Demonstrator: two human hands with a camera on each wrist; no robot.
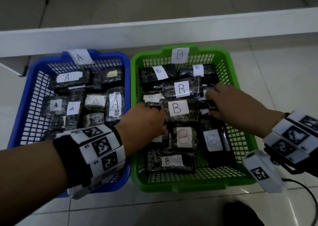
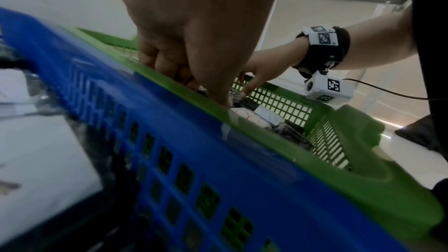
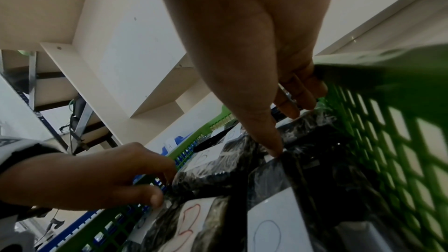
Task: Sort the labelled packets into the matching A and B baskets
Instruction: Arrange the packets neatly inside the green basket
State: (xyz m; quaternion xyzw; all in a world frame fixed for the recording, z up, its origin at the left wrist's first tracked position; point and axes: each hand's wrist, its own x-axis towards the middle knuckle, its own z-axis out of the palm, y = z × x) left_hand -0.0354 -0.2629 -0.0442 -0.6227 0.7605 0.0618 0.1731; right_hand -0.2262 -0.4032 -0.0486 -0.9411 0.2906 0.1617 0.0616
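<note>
Seemingly the sorting was nearly finished: A-marked packets (image 1: 115, 103) lay in the blue basket (image 1: 25, 95), left of the green basket (image 1: 240, 95), and B ones inside it, where the left hand (image 1: 144, 121) and right hand (image 1: 230, 105) each gripped one end of a B-labelled packet (image 1: 179, 109).

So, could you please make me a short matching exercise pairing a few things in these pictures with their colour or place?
Things:
1. basket tagged A
2. basket tagged B
3. packet with red B label
4. left hand

Colour or place:
a. green
b. at the left end of a black-lettered B packet
c. blue
d. in the green basket, nearer the person than that packet

Pairs: 1-c, 2-a, 3-d, 4-b
</note>
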